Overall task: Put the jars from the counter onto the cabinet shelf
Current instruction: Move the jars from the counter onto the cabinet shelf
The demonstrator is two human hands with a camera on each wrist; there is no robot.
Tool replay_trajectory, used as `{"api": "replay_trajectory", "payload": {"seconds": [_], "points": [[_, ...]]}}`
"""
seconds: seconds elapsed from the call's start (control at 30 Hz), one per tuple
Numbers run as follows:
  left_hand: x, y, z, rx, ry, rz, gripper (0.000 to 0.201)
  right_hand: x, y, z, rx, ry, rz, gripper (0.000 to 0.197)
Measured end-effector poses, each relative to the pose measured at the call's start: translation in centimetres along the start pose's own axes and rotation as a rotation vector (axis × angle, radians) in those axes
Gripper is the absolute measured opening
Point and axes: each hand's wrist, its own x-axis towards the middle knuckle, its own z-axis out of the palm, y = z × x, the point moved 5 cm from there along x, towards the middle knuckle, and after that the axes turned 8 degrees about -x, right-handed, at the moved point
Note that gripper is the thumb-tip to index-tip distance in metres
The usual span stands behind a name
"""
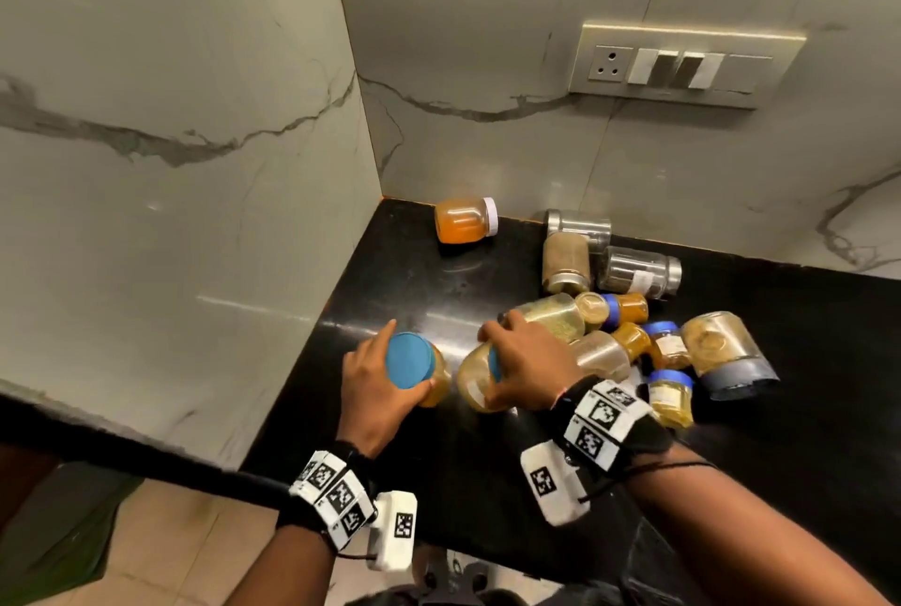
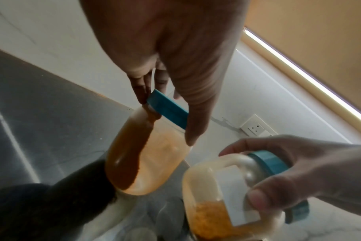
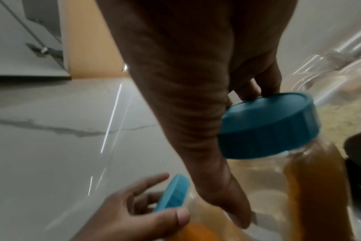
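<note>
Two clear jars with blue lids and orange-yellow powder are held just above the black counter (image 1: 390, 274). My left hand (image 1: 408, 354) grips one blue-lidded jar (image 1: 441, 381) around its lid; in the left wrist view this jar (image 2: 142, 154) hangs below the fingers. My right hand (image 1: 490, 367) grips the second jar (image 1: 470, 381) at its lid and shoulder; the right wrist view shows its blue lid (image 3: 268, 127) under the fingers. Both jars are tilted and close together. No cabinet shelf is in view.
A heap of several spice jars (image 1: 634, 327) lies on its side at the right, just behind my right hand. An orange jar with a white lid (image 1: 465, 220) lies alone in the back corner. Marble walls (image 1: 170, 167) close the left and back, with a switch plate (image 1: 682, 64) on the back wall.
</note>
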Motion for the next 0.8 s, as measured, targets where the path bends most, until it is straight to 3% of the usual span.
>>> {"api": "replay_trajectory", "payload": {"seconds": [0.13, 0.33, 0.47, 0.67, 0.8], "points": [[-1.0, 0.7, 0.8, 0.071, -0.016, 0.015, 0.096, -0.1, -1.1, 2.6, -0.133, 0.022, -0.075, 0.067], [-1.1, 0.6, 1.4, -0.002, 0.003, -0.039, 0.096, 0.5, -1.4, 3.7, -0.062, 0.115, -0.097, 0.090], [-1.4, 0.0, 1.6, -0.080, 0.024, -0.074, 0.101, 0.1, -0.8, 4.7, 0.237, 0.203, -0.098, 0.096], [-2.1, -2.3, 2.8, -0.348, 0.014, -0.235, 0.123, 0.1, 0.5, 7.4, 0.749, 0.344, -0.029, 0.108], [-1.8, -2.6, 3.5, -0.478, -0.014, -0.246, 0.111, 0.3, 1.0, 9.2, 1.055, 0.342, 0.066, 0.107]]}}
